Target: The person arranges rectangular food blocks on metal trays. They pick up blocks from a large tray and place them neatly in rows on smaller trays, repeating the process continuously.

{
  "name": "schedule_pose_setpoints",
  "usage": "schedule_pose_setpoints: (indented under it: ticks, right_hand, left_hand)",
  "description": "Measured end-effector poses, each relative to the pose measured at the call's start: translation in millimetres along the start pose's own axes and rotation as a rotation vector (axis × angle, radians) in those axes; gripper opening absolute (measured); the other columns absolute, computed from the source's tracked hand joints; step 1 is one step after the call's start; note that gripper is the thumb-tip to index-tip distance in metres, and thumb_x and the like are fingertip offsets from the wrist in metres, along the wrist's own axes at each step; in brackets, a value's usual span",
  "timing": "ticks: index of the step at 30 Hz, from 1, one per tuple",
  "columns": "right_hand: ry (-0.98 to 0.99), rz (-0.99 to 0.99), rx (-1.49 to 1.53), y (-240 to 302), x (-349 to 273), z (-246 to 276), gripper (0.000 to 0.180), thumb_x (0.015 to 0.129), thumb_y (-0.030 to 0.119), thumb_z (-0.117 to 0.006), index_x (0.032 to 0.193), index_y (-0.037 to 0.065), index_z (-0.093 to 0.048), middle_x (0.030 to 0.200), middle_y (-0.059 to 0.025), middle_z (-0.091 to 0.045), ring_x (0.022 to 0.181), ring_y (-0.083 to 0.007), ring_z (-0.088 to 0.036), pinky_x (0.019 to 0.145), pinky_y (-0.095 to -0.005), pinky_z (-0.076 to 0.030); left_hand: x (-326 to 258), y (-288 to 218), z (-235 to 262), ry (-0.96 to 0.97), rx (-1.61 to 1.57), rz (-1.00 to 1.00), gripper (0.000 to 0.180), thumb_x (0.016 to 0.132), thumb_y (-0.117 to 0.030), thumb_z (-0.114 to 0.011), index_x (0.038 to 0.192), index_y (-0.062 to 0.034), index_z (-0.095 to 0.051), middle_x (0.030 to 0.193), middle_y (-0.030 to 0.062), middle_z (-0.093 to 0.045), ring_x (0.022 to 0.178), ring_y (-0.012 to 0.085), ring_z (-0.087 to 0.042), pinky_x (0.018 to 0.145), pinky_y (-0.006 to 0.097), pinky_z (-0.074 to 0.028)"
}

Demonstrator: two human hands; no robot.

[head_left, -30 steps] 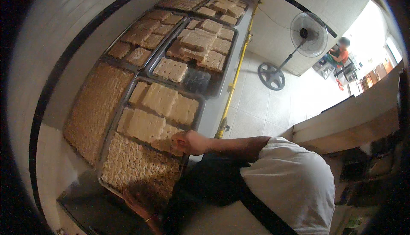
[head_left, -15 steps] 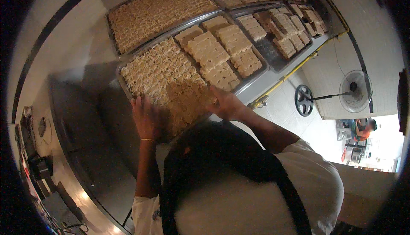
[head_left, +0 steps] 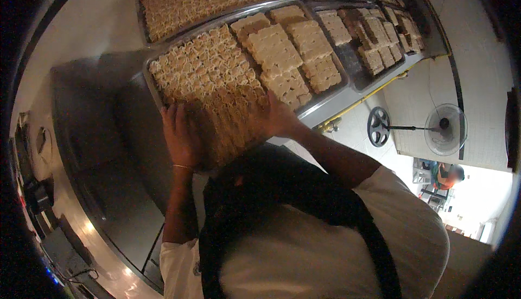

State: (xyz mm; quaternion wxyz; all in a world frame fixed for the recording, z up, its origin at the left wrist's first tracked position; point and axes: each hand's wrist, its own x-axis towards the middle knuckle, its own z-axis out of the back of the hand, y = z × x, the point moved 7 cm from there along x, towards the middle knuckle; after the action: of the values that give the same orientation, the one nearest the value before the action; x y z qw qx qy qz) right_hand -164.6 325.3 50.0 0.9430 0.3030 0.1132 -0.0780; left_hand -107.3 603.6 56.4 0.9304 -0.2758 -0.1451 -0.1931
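A large metal tray [head_left: 151,82] lies below me, tilted in the picture. Its left part is packed with small pale rolled pastries [head_left: 206,63]; the nearer ones form a browner, shaded patch [head_left: 230,122]. My left hand [head_left: 180,133] lies along the left side of this patch at the tray's edge, its fingers stretched out. On the patch's right side rests my right hand [head_left: 278,115], its fingers extended against the rolls and partly in shade. Just beyond it, pale flat slabs of pastry [head_left: 274,52] lie stacked in the same tray.
Behind is another tray full of rolls [head_left: 211,0]. More trays with cut slabs [head_left: 374,33] run off to the right. A yellow pipe [head_left: 374,93] follows the counter's edge. A standing fan [head_left: 445,128] and a seated person [head_left: 448,177] are farther right.
The whole view has shifted a little, with the trays higher in the picture. My hands stay at both sides of the brown patch, the left one farther along the tray's edge.
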Motion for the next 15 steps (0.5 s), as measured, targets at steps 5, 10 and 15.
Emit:
schedule_pose_setpoints:
  ticks: [5, 10, 15]
  right_hand:
    - [0.365, -0.111, 0.41, -18.2, 17.4, -14.7, 0.079, 0.093, 0.04, -0.073, 0.149, -0.003, -0.037, 0.121, -0.0263, -0.067, 0.114, -0.0405, -0.066, 0.094, -0.0479, -0.054]
    - [0.399, 0.16, 0.609, -10.2, 11.9, -1.2, 0.06, 0.094, 0.022, -0.074, 0.143, 0.0, -0.048, 0.129, -0.0158, -0.067, 0.12, -0.0268, -0.065, 0.103, -0.0396, -0.052]
    - [0.249, -0.227, 1.395, -4.0, 2.0, -15.6, 0.06, 0.092, 0.025, -0.07, 0.145, 0.004, -0.05, 0.138, -0.0157, -0.062, 0.128, -0.0288, -0.06, 0.111, -0.0439, -0.046]
  left_hand:
    - [-0.3, 2.1, 1.5, 0.019, -0.016, 0.062, 0.049, 0.094, -0.006, -0.063, 0.142, -0.007, -0.055, 0.148, 0.0225, -0.049, 0.146, 0.0473, -0.037, 0.12, 0.053, -0.034]
    - [-3.2, 6.0, -3.5, 0.145, 0.215, 0.083, 0.048, 0.095, -0.013, -0.063, 0.143, -0.0098, -0.055, 0.15, 0.0196, -0.049, 0.147, 0.0418, -0.038, 0.12, 0.052, -0.033]
    - [54.8, 15.3, -12.2, 0.183, 0.202, -0.018, 0.056, 0.098, -0.024, -0.063, 0.15, -0.01, -0.048, 0.154, 0.0154, -0.046, 0.149, 0.0385, -0.036, 0.122, 0.056, -0.025]
